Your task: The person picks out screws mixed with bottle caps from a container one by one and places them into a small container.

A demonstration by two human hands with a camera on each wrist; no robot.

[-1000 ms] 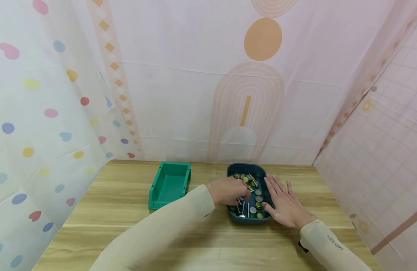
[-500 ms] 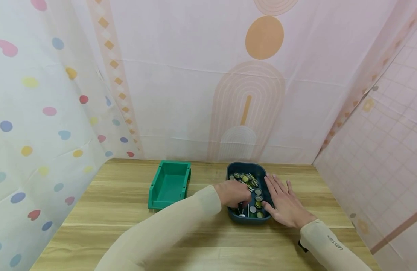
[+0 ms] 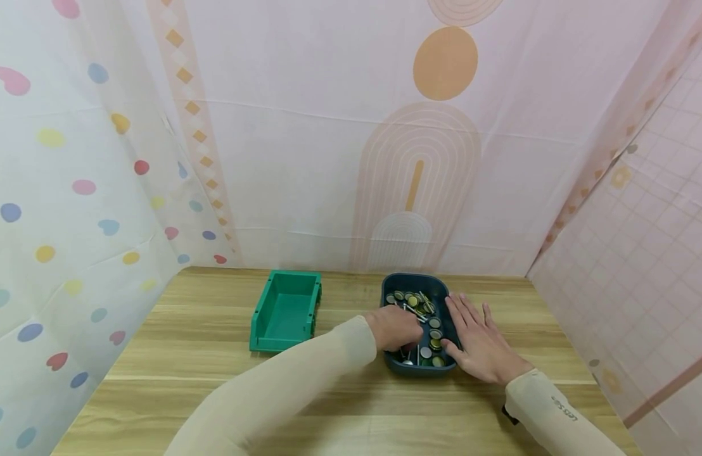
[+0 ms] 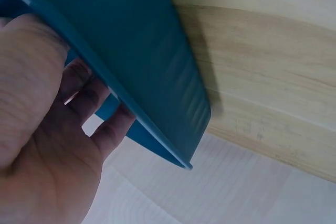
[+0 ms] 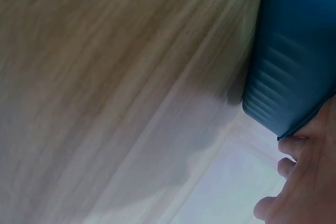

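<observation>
While the left hand dips inside a dark blue bin, fingers bent, whether they hold anything hidden, the right hand rests straight-fingered against the bin's side. Round caps lie between the hands; left of both, a green tray stands on the surface.

A deep, dark blue bin with rounded corners stands upright on the wooden table. Inside, round gold and silver caps overlap at the far end and line the right side, while slim, shiny metal pieces lie among them.
</observation>
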